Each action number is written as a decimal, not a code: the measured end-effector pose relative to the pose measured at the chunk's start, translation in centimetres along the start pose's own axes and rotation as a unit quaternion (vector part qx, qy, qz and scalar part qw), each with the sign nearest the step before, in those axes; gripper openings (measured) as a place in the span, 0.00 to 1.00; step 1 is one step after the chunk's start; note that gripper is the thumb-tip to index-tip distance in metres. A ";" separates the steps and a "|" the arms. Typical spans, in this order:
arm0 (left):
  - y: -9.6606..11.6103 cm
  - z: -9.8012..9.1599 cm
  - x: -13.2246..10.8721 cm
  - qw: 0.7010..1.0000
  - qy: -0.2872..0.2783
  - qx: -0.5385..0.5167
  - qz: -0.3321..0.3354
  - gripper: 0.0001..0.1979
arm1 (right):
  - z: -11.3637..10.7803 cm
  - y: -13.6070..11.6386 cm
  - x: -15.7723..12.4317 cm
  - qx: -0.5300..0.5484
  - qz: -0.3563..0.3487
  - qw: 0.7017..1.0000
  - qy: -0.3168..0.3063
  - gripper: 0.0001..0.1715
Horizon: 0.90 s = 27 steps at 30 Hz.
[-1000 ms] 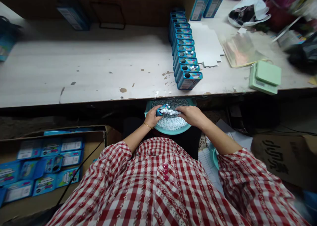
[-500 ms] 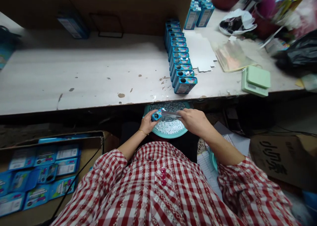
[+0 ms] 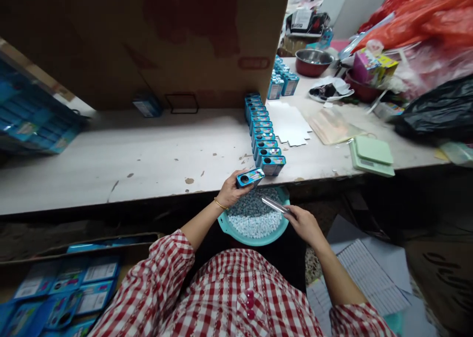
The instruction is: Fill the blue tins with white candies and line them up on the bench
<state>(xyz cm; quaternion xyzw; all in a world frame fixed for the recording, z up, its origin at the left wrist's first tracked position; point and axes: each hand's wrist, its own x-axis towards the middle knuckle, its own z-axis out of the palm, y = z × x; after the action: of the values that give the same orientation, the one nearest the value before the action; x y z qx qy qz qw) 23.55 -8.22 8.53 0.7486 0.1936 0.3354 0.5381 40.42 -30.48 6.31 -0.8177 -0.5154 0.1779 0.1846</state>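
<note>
My left hand (image 3: 229,193) grips a small blue tin (image 3: 250,178) with a round hole in its end, lifted to the table's front edge. It is close to the nearest tin in a row of blue tins (image 3: 263,140) on the table. My right hand (image 3: 302,221) pinches a shiny metal scoop (image 3: 274,206) over a teal bowl (image 3: 225,226) on my lap. The bowl is full of small white candies (image 3: 253,219).
A worn white table (image 3: 129,162) runs across the view with a big cardboard sheet (image 3: 166,36) standing behind it. A green scale (image 3: 371,154), flat card blanks (image 3: 290,125), a metal bowl (image 3: 313,61) and bags lie at the right. A carton of blue tins (image 3: 55,297) sits at the lower left.
My left hand has lifted the blue tin out of the bowl up to the table edge. My right hand has drawn the scoop back to the bowl's right side. The view has tilted upward.
</note>
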 end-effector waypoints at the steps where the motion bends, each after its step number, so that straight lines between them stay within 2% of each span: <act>1: 0.0 0.1 0.5 1.000 -0.009 0.001 -0.002 0.23 | 0.1 0.3 -0.1 0.008 0.003 1.000 0.001 0.16; 3: -0.1 -0.1 1.3 1.000 -0.015 0.004 -0.010 0.23 | 0.2 0.9 -0.3 0.023 0.010 1.000 -0.001 0.16; 7: -1.9 -1.6 3.4 0.999 0.024 0.022 -0.015 0.23 | 0.8 1.8 -0.5 0.043 0.013 0.999 -0.010 0.16; 13: -6.3 -4.9 9.8 0.995 0.045 0.079 -0.033 0.24 | 2.1 1.3 -0.4 0.071 0.024 0.997 -0.014 0.17; 16: -7.5 -5.5 12.6 0.990 0.068 0.110 -0.062 0.33 | 2.4 0.6 0.1 0.079 0.023 0.996 -0.032 0.17; 18: -7.6 -5.6 12.7 0.984 0.112 0.124 -0.055 0.41 | 2.7 0.4 0.6 0.074 0.028 0.996 -0.044 0.17; 20: -7.2 -6.2 10.4 0.977 0.159 0.138 -0.024 0.42 | 3.3 0.8 1.0 0.056 0.028 0.996 -0.057 0.18; 22: -6.6 -7.8 5.8 0.967 0.194 0.163 0.008 0.36 | 4.3 1.6 1.0 0.033 0.019 0.996 -0.081 0.19; 25: -6.3 -12.5 -3.9 0.927 0.290 0.237 -0.007 0.23 | 6.0 3.4 1.0 -0.004 0.009 0.994 -0.113 0.22; 27: -6.7 -16.7 -11.4 0.865 0.403 0.286 -0.083 0.17 | 7.0 4.6 1.4 -0.024 0.013 0.993 -0.116 0.26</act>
<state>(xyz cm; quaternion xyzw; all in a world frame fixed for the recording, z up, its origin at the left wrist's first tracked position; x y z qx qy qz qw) 4.19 -2.06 2.17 0.6505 0.5427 0.4917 0.2013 41.24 -30.25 -2.14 -0.8024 -0.5264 0.2620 0.1017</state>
